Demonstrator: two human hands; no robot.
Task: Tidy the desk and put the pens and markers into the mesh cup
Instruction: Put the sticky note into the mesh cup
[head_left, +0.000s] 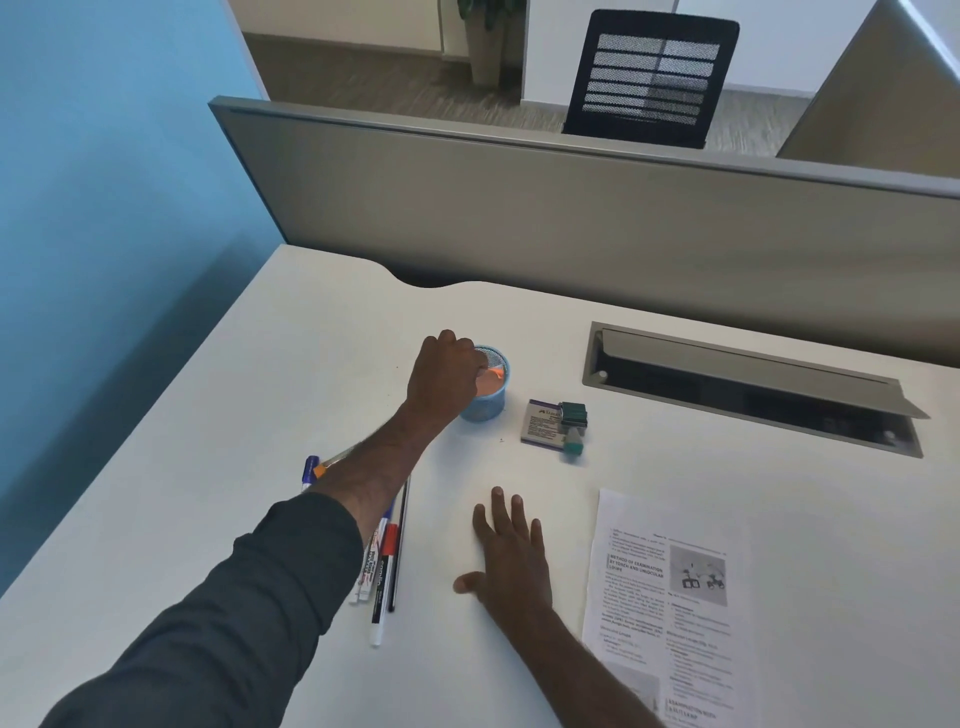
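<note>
Here we see the left hand (444, 376) curled over the rim of the blue mesh cup (488, 402), which stands upright on the white desk (322, 364) at about eleven o'clock from the right hand (511, 556). The left fingers are bunched close, and something orange shows under them inside the cup — possibly a marker, though we cannot tell whether they grip it. The right hand lies flat on the desk, palm down, fingers spread wide and holding nothing. A bundle of pens and markers (384, 566) lies at nine o'clock from it, partly hidden under the left forearm. A small booklet (540, 423) with a stapler (574, 415) rests at three o'clock from the cup — a printed sheet (670, 613) lies just beside the right hand.
</note>
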